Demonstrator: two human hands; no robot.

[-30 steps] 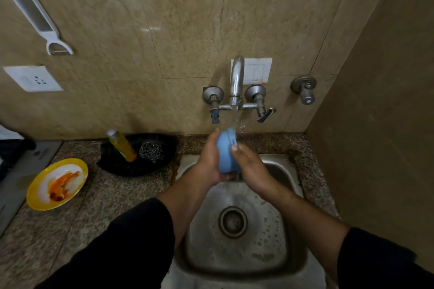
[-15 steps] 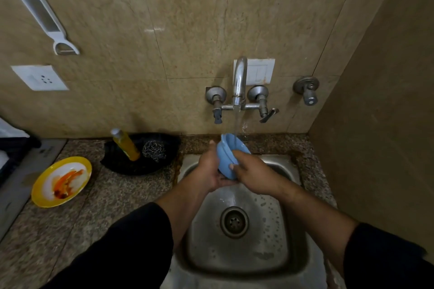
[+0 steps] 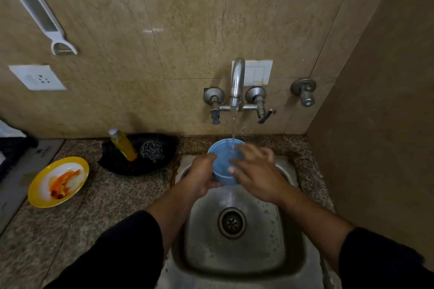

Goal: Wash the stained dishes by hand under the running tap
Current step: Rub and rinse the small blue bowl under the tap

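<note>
Receiving the tap's [image 3: 237,82] running stream [image 3: 233,129]: blue bowl [image 3: 223,166], mouth up, held above the back edge of the sink [image 3: 277,230].
Left hand [image 3: 202,177]: grip wrapped round the bowl's near-left wall.
Right hand [image 3: 257,177]: grip wide, fingers spread and blurred, laid over the bowl's right rim, thumb inside.
Yellow plate [image 3: 40,192]: orange-red stains, flat near the left edge of the tabletop [image 3: 105,206].
Black tray [image 3: 138,168]: tabletop's back edge, left of the sink, carrying a yellow bottle [image 3: 123,144] and a steel scrubber [image 3: 152,150].
</note>
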